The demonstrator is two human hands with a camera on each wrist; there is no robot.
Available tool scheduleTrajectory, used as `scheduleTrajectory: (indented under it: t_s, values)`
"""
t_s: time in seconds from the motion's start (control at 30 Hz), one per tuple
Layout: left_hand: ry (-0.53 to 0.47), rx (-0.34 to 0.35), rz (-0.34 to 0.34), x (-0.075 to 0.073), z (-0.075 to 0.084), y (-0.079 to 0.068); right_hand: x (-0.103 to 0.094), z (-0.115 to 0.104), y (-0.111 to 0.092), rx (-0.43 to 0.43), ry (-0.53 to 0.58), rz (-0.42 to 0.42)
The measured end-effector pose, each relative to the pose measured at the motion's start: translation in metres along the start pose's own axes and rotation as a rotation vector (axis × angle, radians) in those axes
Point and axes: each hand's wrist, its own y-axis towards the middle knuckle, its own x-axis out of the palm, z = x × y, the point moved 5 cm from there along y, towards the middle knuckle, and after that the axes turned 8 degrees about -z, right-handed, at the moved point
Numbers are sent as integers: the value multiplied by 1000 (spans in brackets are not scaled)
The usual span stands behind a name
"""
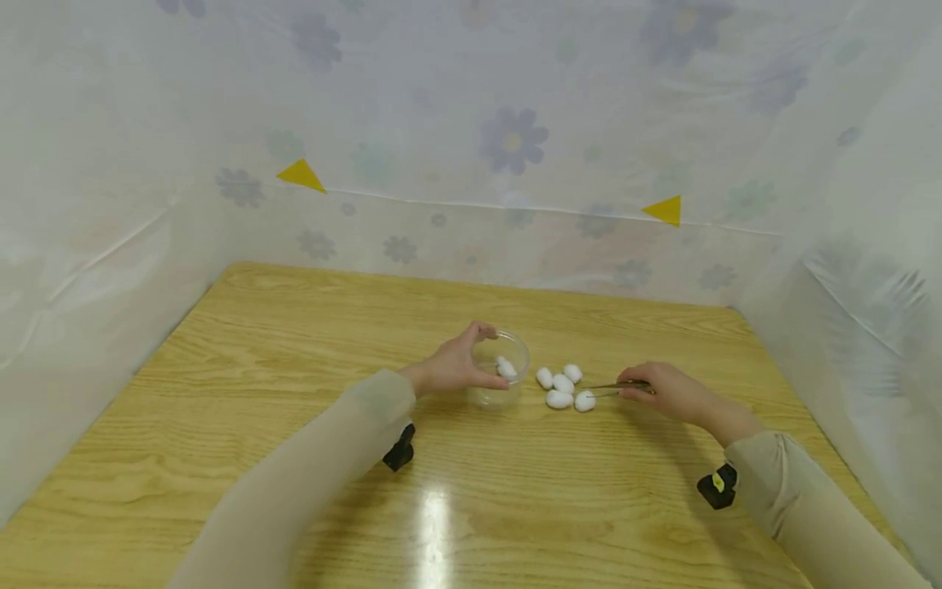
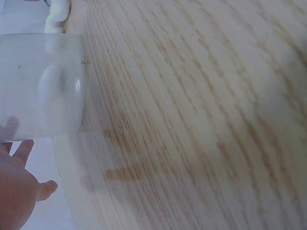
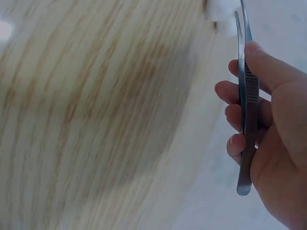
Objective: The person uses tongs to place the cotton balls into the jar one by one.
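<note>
My left hand (image 1: 455,362) holds a clear round tub (image 1: 489,399) by its sides, thumb on the near side. White oval pieces (image 1: 506,367), like small cocoons or cotton balls, lie inside it. My right hand (image 1: 666,393) grips metal tweezers (image 3: 247,96) between thumb and fingers. Their tips are right at a white oval piece (image 1: 585,401), the nearest to that hand in a loose cluster. Several more white ovals (image 1: 559,399) lie between the tub and the tweezers. In the left wrist view, the tub (image 2: 29,52) hides part of the pieces behind it.
The wood-grain table (image 1: 353,507) stretches around both hands, with a light reflection near its front. A pale flowered sheet (image 1: 441,106) encloses the back and sides, bearing two yellow triangles (image 1: 666,210). Black wrist-worn devices (image 1: 717,487) hang below the sleeves.
</note>
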Motion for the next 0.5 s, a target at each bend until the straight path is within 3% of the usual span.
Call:
scheduleTrajectory:
  t_s: [0.5]
  values:
    - [-2,1,2,0,-1,1,8,0,1,-22,-51,2]
